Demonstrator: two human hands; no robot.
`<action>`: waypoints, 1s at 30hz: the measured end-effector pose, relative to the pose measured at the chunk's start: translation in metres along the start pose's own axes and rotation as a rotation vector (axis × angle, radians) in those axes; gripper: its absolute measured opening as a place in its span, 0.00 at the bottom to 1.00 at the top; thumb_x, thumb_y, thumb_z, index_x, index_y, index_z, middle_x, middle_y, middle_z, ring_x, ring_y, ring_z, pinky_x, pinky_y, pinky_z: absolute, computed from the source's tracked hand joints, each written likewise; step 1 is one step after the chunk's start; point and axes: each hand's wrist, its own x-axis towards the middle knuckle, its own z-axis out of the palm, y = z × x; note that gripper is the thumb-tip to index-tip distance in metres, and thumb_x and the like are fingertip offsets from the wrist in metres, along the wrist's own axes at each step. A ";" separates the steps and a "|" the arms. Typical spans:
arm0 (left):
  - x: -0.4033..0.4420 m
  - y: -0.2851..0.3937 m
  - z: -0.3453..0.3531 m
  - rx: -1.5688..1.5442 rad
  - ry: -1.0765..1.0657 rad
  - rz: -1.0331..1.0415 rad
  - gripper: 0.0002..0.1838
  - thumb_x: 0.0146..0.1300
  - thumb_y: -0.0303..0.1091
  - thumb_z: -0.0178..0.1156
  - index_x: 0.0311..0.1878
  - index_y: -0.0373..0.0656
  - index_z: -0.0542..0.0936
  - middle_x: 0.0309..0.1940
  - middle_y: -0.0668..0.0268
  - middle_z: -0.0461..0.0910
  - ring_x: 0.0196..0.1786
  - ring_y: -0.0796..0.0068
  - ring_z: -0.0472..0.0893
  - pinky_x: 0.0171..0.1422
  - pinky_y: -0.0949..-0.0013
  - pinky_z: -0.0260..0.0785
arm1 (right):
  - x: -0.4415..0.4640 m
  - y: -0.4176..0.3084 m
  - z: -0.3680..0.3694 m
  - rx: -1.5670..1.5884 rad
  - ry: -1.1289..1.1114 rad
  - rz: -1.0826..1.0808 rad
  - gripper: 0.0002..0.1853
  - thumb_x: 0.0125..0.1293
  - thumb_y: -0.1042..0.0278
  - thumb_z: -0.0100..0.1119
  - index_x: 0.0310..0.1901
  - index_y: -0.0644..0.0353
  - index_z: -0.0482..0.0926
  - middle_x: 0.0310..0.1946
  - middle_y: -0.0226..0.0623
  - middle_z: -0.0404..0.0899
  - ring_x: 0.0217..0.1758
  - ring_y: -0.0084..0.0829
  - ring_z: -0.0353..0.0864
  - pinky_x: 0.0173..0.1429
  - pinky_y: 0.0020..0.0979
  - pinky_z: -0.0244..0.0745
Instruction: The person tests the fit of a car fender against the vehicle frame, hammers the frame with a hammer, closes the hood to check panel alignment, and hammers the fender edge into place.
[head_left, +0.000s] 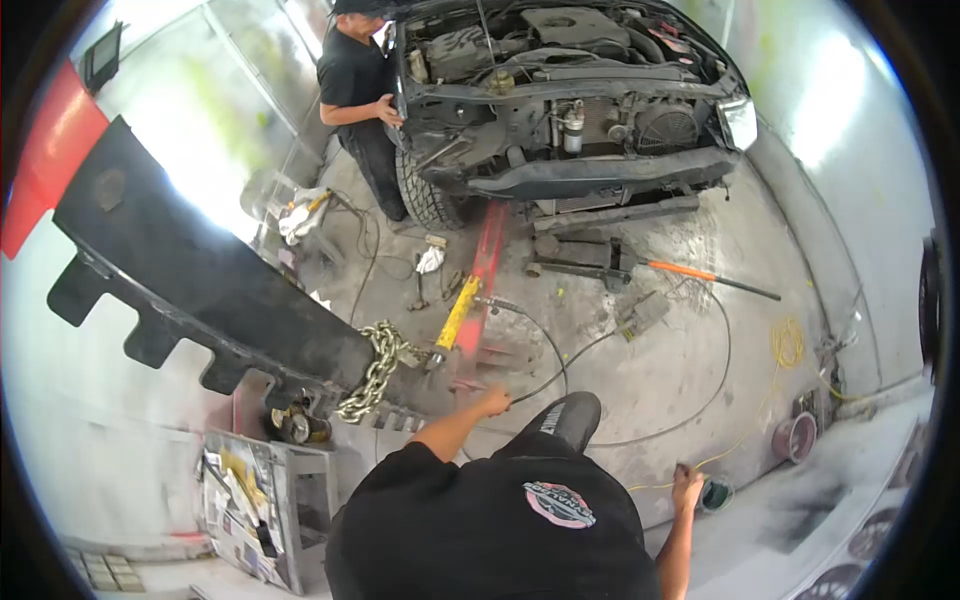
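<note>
The left hand (493,401) grips a slim black rubber hose (583,353) — well inside the grey concrete floor's (755,240) right edge; the right hand (687,484) overlaps a thin yellow cord (722,455) — grip unclear.

Below me I see the grey floor (665,385) with a jack (600,265) and its orange handle (690,270) lying on it, a dark hose (728,345) curving across it, a blocky metal unit (642,315) near the jack, a coiled yellow cord (787,343), a crumpled white cloth (430,261) and a reddish round container (795,437).
</note>
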 end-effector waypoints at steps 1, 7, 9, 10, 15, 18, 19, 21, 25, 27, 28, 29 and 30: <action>-0.003 0.012 0.001 -0.110 -0.049 -0.105 0.16 0.64 0.39 0.59 0.36 0.35 0.87 0.27 0.51 0.87 0.27 0.56 0.86 0.32 0.49 0.78 | 0.044 -0.035 -0.021 -0.021 0.042 -0.078 0.12 0.67 0.67 0.63 0.44 0.66 0.89 0.32 0.54 0.87 0.39 0.55 0.88 0.48 0.48 0.80; 0.082 0.039 0.025 -0.150 -0.114 -0.252 0.14 0.61 0.34 0.57 0.35 0.33 0.86 0.29 0.51 0.87 0.27 0.54 0.86 0.30 0.47 0.76 | 0.241 -0.190 -0.059 0.081 0.038 -0.293 0.10 0.69 0.72 0.62 0.46 0.67 0.88 0.40 0.55 0.88 0.42 0.49 0.88 0.48 0.42 0.80; 0.151 0.013 0.050 0.026 0.041 0.036 0.14 0.61 0.34 0.56 0.37 0.32 0.86 0.33 0.47 0.87 0.33 0.49 0.86 0.36 0.45 0.77 | 0.298 -0.216 -0.060 0.010 -0.027 -0.375 0.10 0.69 0.73 0.62 0.47 0.66 0.87 0.42 0.54 0.87 0.43 0.51 0.87 0.49 0.43 0.80; 0.181 0.010 0.047 0.230 0.211 0.319 0.15 0.61 0.34 0.56 0.39 0.31 0.86 0.36 0.44 0.87 0.38 0.44 0.87 0.42 0.43 0.78 | 0.328 -0.216 -0.046 -0.012 -0.034 -0.409 0.09 0.68 0.72 0.64 0.45 0.66 0.88 0.40 0.53 0.87 0.42 0.53 0.86 0.49 0.44 0.80; 0.314 0.086 0.011 0.113 0.300 0.109 0.18 0.67 0.39 0.53 0.43 0.34 0.86 0.47 0.40 0.85 0.53 0.39 0.84 0.58 0.40 0.75 | 0.450 -0.207 0.013 -0.111 -0.145 -0.824 0.14 0.66 0.69 0.69 0.51 0.64 0.84 0.42 0.53 0.85 0.45 0.56 0.83 0.52 0.50 0.78; 0.350 0.126 -0.048 0.410 0.240 0.524 0.14 0.64 0.34 0.59 0.44 0.34 0.87 0.41 0.44 0.87 0.46 0.42 0.87 0.55 0.45 0.77 | 0.484 -0.239 0.012 -0.069 -0.283 -0.676 0.14 0.67 0.69 0.66 0.53 0.59 0.85 0.46 0.51 0.85 0.52 0.55 0.81 0.58 0.49 0.76; 0.303 0.222 -0.104 -0.375 0.298 -0.036 0.15 0.68 0.36 0.60 0.47 0.34 0.86 0.40 0.45 0.87 0.44 0.44 0.86 0.53 0.48 0.78 | 0.492 -0.258 0.006 -0.040 -0.375 -0.619 0.14 0.67 0.69 0.66 0.53 0.60 0.85 0.46 0.51 0.85 0.52 0.54 0.81 0.58 0.49 0.76; 0.317 0.235 -0.126 -0.590 0.327 0.003 0.20 0.75 0.42 0.57 0.54 0.32 0.83 0.38 0.58 0.88 0.37 0.68 0.85 0.42 0.64 0.76 | 0.517 -0.269 -0.003 -0.001 -0.463 -0.577 0.13 0.67 0.69 0.66 0.53 0.60 0.85 0.46 0.50 0.85 0.53 0.54 0.81 0.58 0.48 0.76; 0.299 0.223 -0.128 -0.473 0.531 -0.130 0.22 0.74 0.45 0.56 0.53 0.33 0.84 0.44 0.44 0.86 0.48 0.48 0.86 0.55 0.50 0.76 | 0.599 -0.287 -0.002 -0.050 -0.531 -0.769 0.13 0.67 0.70 0.66 0.52 0.62 0.86 0.46 0.51 0.86 0.53 0.54 0.82 0.59 0.46 0.76; 0.265 0.204 -0.112 -0.186 0.516 -0.098 0.21 0.72 0.44 0.55 0.50 0.34 0.85 0.42 0.43 0.86 0.53 0.44 0.84 0.59 0.46 0.73 | 0.646 -0.314 -0.014 -0.032 -0.475 -0.858 0.13 0.67 0.69 0.66 0.52 0.63 0.86 0.45 0.51 0.86 0.52 0.54 0.83 0.59 0.46 0.76; 0.288 0.157 -0.086 0.138 0.411 -0.208 0.24 0.70 0.45 0.57 0.56 0.33 0.83 0.50 0.41 0.84 0.58 0.44 0.83 0.62 0.44 0.73 | 0.670 -0.340 -0.029 -0.017 -0.471 -0.883 0.14 0.68 0.69 0.66 0.52 0.64 0.85 0.45 0.51 0.86 0.53 0.55 0.82 0.60 0.46 0.76; 0.321 0.084 -0.020 -0.645 0.834 -0.151 0.29 0.65 0.45 0.62 0.62 0.33 0.80 0.58 0.40 0.80 0.63 0.42 0.79 0.68 0.46 0.71 | 0.697 -0.367 -0.037 0.020 -0.414 -0.943 0.14 0.68 0.69 0.66 0.52 0.64 0.85 0.45 0.51 0.86 0.53 0.55 0.82 0.60 0.46 0.76; 0.322 0.084 -0.003 -0.251 1.023 -0.426 0.35 0.61 0.45 0.66 0.68 0.33 0.76 0.63 0.38 0.76 0.66 0.43 0.77 0.73 0.48 0.68 | 0.718 -0.386 -0.048 0.053 -0.367 -0.998 0.14 0.68 0.68 0.66 0.53 0.64 0.85 0.45 0.52 0.86 0.53 0.56 0.82 0.60 0.46 0.76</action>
